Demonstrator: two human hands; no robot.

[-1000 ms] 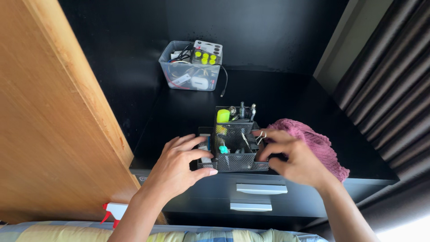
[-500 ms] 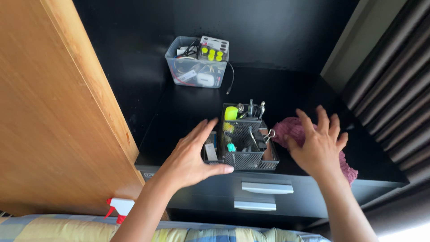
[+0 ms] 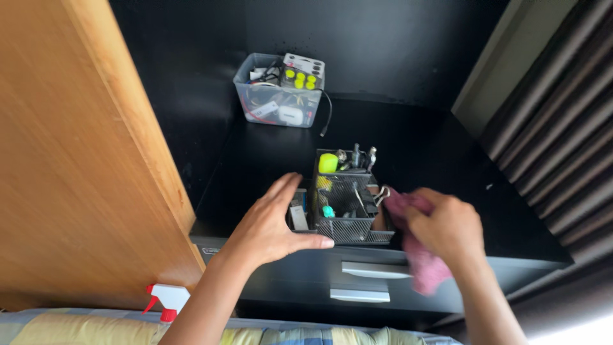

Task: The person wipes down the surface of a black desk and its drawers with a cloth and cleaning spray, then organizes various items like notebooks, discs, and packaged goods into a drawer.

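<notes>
So the setup here is a black dresser top (image 3: 268, 160) tucked into a dark alcove, with a wooden panel (image 3: 76, 160) running down the left side and grey curtains (image 3: 562, 128) on the right. Way at the back sits a clear plastic bin (image 3: 278, 96) stuffed with cables and chargers, plus a white gadget with yellow buttons (image 3: 301, 71) perched on its rim, and a black cord trailing out the right side. It's well apart from the hands, so nothing back there is in the way. Down in the bottom left corner there's a white spray bottle with a red trigger (image 3: 165, 299), and below the top you can see the silver drawer handles (image 3: 373, 270).

The main thing is the black mesh desk organizer (image 3: 348, 204) near the front edge, packed with pens, a neon yellow highlighter cap, binder clips and some small bits. The left hand (image 3: 271, 227) is open and flat, fingers spread, thumb reaching toward the organizer's front left corner, just beside it but hard to say if it's actually touching. The right hand (image 3: 444, 227) is closed around a pink cloth (image 3: 421, 255), bunched up right against the organizer's right side, with the rest of the cloth hanging down over the drawer front.
</notes>
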